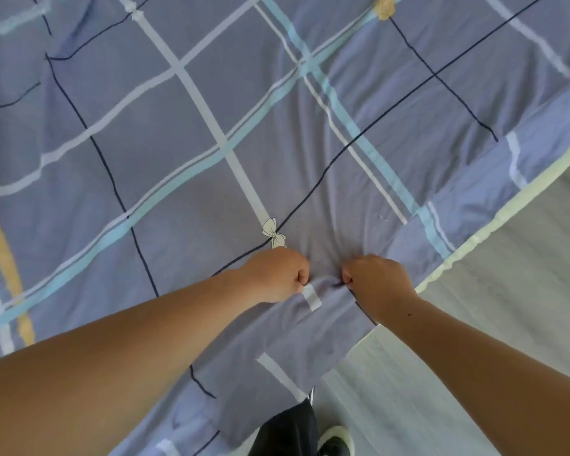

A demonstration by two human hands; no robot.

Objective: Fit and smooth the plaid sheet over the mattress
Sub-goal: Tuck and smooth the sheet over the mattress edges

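Sheet: the plaid sheet (185, 143), lavender-blue with white, pale blue and navy lines, is spread across the left and far parts of the view; wrinkles are gathered at its near corner.
Left hand: the left hand (277, 274) is closed tightly around a bunch of the sheet at that corner.
Right hand: the right hand (379, 284), just beside it, is clenched on the same fold.
Bow: a white printed bow (273, 232) is seen just beyond the left hand.
Floor: pale floor (507, 307) is shown at right, with a shoe (334, 442) at the near edge.

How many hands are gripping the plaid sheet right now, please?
2. The left hand grips the bunched plaid sheet just below the white bow print; the right hand grips it close beside, to its right. Neither is hidden.
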